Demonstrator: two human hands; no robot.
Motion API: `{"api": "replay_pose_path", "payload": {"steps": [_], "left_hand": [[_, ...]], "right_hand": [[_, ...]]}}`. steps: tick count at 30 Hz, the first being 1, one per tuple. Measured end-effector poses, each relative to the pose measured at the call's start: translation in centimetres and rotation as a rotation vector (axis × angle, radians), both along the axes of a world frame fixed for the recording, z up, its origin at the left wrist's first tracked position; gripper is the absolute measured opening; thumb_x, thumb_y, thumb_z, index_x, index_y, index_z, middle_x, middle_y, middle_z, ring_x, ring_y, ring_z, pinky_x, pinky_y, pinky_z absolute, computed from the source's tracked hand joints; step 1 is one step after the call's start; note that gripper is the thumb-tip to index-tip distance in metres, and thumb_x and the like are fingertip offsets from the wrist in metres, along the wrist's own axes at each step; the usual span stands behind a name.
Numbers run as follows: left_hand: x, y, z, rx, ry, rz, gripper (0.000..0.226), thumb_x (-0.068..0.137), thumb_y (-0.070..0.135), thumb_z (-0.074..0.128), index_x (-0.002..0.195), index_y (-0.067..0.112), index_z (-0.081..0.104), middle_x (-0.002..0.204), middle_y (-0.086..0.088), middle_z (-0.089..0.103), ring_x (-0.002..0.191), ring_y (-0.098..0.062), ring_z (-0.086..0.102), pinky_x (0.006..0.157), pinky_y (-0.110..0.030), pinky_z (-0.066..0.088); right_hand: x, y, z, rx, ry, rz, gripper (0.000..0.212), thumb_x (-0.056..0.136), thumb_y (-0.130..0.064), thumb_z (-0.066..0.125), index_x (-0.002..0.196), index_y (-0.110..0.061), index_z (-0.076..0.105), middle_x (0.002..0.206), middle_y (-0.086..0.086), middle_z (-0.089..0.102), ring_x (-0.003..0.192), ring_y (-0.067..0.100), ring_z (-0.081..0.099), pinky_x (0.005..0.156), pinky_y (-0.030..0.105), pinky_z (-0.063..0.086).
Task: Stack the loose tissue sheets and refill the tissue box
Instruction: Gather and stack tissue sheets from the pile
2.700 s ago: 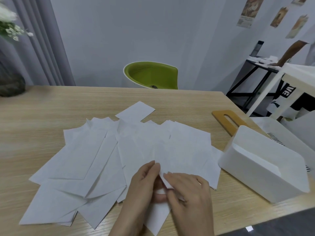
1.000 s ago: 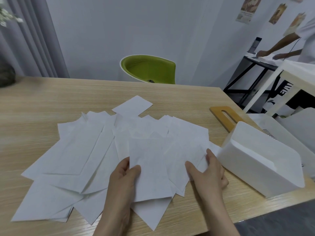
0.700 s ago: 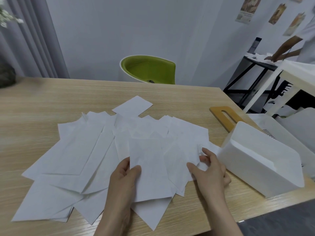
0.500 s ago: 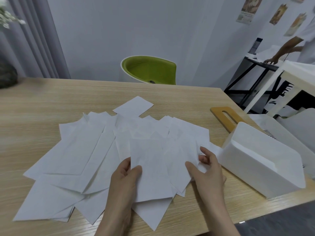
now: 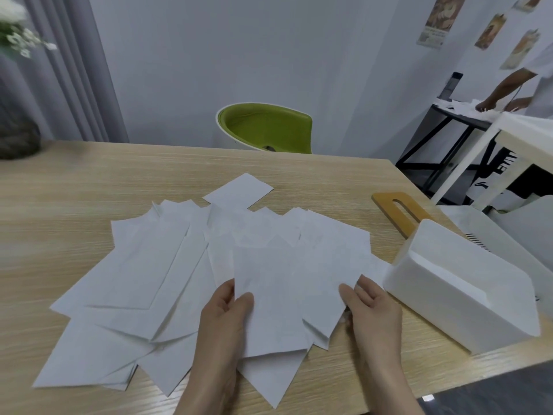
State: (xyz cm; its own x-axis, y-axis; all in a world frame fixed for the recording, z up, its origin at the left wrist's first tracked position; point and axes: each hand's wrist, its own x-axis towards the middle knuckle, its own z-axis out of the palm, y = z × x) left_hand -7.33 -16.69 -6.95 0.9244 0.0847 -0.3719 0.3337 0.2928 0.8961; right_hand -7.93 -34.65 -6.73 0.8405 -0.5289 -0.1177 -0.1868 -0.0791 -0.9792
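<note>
While pinching sheet (image 5: 269, 298), left fingers (image 5: 227, 298) curled.

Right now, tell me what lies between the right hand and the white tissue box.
In the head view, only a narrow strip of bare wooden table separates the right hand from the tissue box; a tissue sheet's edge pokes in farther back.

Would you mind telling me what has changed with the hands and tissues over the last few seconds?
The hands parted: the left hand now pinches one tissue sheet lifted atop the spread, and the right hand moved right to grip the edge of neighbouring sheets. The white tissue box, wooden lid and remaining sheets stayed put.
</note>
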Motion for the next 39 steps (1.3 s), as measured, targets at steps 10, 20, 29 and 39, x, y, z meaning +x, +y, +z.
{"api": "replay_pose_path", "payload": {"steps": [10,20,29,39], "left_hand": [[0.2,0.0,-0.2,-0.031,0.004,0.075,0.024,0.099,0.014,0.049,0.090,0.017,0.071,0.089,-0.002,0.076,0.086,-0.020,0.069,0.076,-0.032,0.051],[0.4,0.3,-0.5,-0.008,0.015,0.036,0.026,0.098,0.010,0.046,0.097,0.017,0.071,0.094,0.000,0.076,0.098,-0.024,0.068,0.090,-0.042,0.051],[0.4,1.0,-0.5,-0.135,0.030,-0.004,0.019,0.096,0.016,0.056,0.098,0.017,0.075,0.100,-0.005,0.076,0.099,-0.024,0.070,0.094,-0.045,0.052],[0.0,0.9,-0.3,-0.114,0.034,0.020,0.022,0.101,0.016,0.047,0.104,0.016,0.069,0.098,-0.001,0.076,0.097,-0.020,0.071,0.089,-0.038,0.054]], "right_hand": [[-0.7,-1.2,2.8,0.036,-0.144,-0.054,0.014,0.091,-0.015,0.061,0.079,-0.010,0.066,0.063,-0.004,0.069,0.053,0.006,0.059,0.045,0.018,0.045],[0.7,2.4,3.7,0.309,0.028,0.303,0.014,0.072,-0.022,0.069,0.082,-0.013,0.071,0.089,0.017,0.074,0.075,0.025,0.068,0.078,0.041,0.047],[2.4,3.7,2.6,0.106,0.129,0.358,0.011,0.085,-0.012,0.069,0.089,-0.002,0.067,0.062,0.006,0.070,0.053,0.012,0.063,0.045,0.020,0.044],[2.1,4.8,2.4,0.239,0.122,0.285,0.008,0.084,-0.004,0.068,0.087,0.002,0.066,0.064,0.010,0.071,0.051,0.013,0.066,0.043,0.018,0.048]]}}
